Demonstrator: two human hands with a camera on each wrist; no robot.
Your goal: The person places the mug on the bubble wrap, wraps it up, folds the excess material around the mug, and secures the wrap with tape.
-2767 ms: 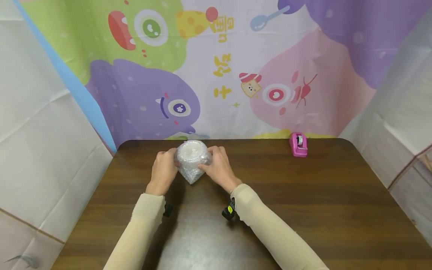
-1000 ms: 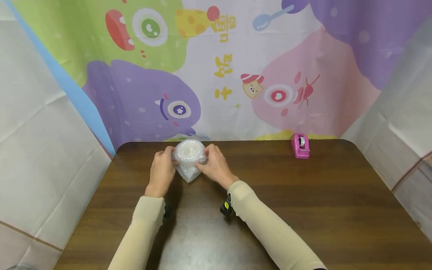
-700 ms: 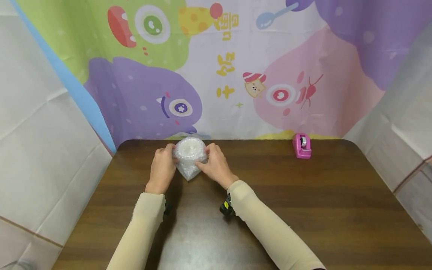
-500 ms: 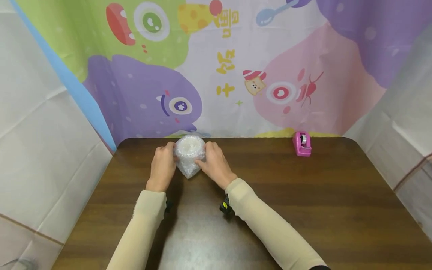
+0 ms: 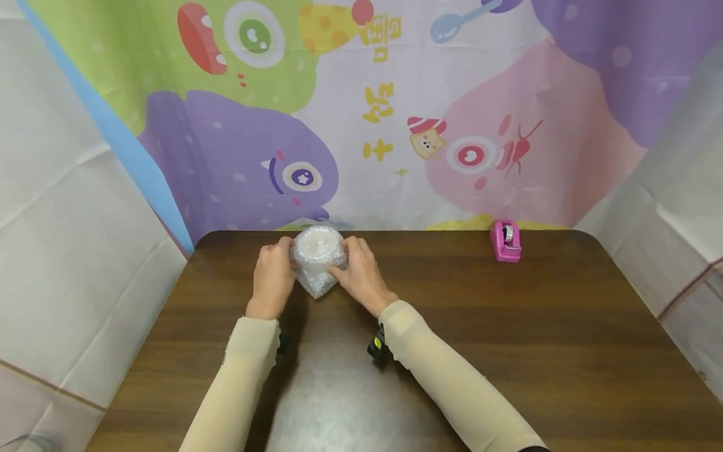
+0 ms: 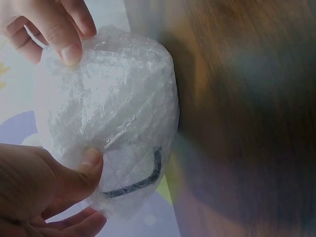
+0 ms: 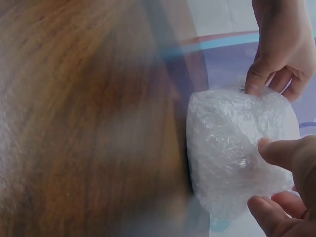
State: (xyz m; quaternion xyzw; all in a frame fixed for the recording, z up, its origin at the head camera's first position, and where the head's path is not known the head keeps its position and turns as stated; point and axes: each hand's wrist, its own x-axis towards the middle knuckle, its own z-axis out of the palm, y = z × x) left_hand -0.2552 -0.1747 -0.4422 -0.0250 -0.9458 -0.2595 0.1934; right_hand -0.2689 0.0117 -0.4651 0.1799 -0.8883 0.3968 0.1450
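Observation:
A round, pale object in bubble wrap (image 5: 318, 251) sits near the far edge of the brown table, its flat round top facing up and a pointed fold of wrap toward the near side. My left hand (image 5: 272, 279) grips its left side, thumb and fingers on the wrap. From the right, my right hand (image 5: 363, 274) holds it with the thumb on the near face. In the left wrist view, a dark bent strip shows on the wrapped bundle (image 6: 123, 113) near my left thumb. The right wrist view shows crinkled wrap (image 7: 232, 148) between both hands. What is inside is unclear.
A pink tape dispenser (image 5: 506, 242) stands at the far right of the wooden table (image 5: 452, 351). Behind the table hangs a curtain (image 5: 384, 194) with cartoon monsters. Pale sheets cover both sides.
The wrapped bundle and both hands have shifted slightly left relative to the table since the earliest frame. Both hands keep their hold on it. The head view has tilted slightly.

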